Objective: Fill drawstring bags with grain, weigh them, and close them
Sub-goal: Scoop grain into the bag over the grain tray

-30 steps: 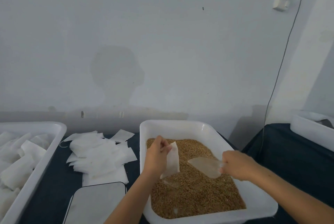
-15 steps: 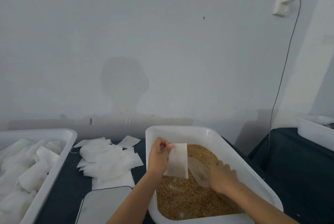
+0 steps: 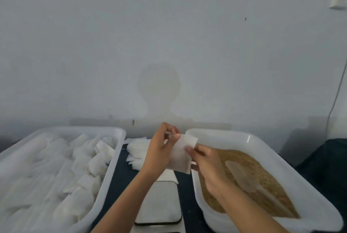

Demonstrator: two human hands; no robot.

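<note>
A flat white drawstring bag (image 3: 181, 154) hangs upright between my hands, above the gap between the two tubs. My left hand (image 3: 159, 150) pinches its top left corner. My right hand (image 3: 205, 161) pinches its right edge with thumb and fingers. The clear scoop (image 3: 242, 176) lies loose on the brown grain (image 3: 262, 185) in the white tub (image 3: 249, 138) on the right. The scale (image 3: 159, 202), a grey rounded plate, sits low in the middle under my left forearm.
A white tub (image 3: 116, 135) on the left holds several filled white bags. A pile of empty bags (image 3: 136, 150) lies on the dark table behind my left hand. A cable runs down the wall at far right.
My right hand let go of the scoop, which now lies on the grain, and moved left to take the bag's edge. The view swung left, bringing the left tub in.
</note>
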